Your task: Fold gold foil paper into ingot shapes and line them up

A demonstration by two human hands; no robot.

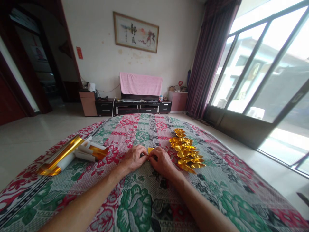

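The left hand (pixel 136 158) and right hand (pixel 163 160) met mid-cloth, each grip pinched on a small gold foil piece (pixel 150 150), mostly hidden by fingers. Folded shiny gold foil shapes (pixel 185 149) overlapped, hard to count, toward the right edge of the green-red-grey floral cloth (pixel 135 206); partly overlapping gold and white rolled sheets (pixel 65 154) lay near its left edge.

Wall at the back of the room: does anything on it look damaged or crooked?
Yes. Brownish patches mar the pale wall below the framed picture, perhaps stains. The frame also slopes down to the right, though the wide lens may exaggerate that.
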